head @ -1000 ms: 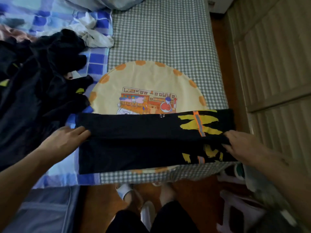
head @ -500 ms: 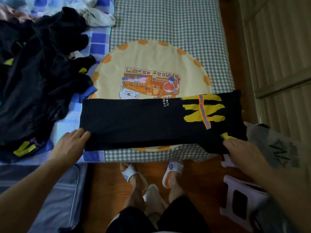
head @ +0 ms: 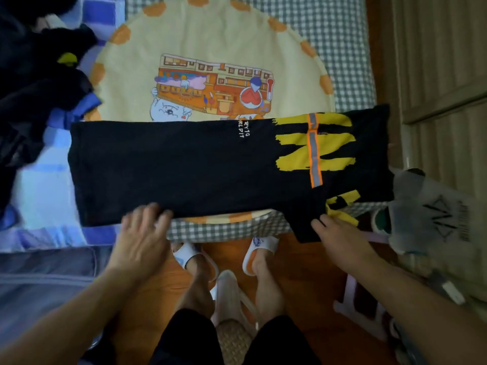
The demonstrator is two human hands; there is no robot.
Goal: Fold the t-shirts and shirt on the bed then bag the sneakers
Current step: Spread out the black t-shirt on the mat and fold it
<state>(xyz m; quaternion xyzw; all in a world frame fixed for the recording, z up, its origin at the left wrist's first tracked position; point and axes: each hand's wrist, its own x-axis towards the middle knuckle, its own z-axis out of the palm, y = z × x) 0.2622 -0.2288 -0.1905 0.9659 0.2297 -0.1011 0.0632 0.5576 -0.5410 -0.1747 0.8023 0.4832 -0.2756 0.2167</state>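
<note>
While we stand at the edge of the bed [head: 342,30], the black t-shirt [head: 184,167] lies folded into a long band across it, over a round yellow cushion [head: 210,35] with a cartoon print. Our left hand [head: 143,238] rests flat, fingers straight, on the band's near edge. Our right hand [head: 340,235] pinches the loose black flap hanging off the bed's edge near the yellow print. Dark clothes [head: 31,101] are piled at the left. A sneaker [head: 382,219] sits inside a translucent bag [head: 434,219] just right of the shirt
</note>
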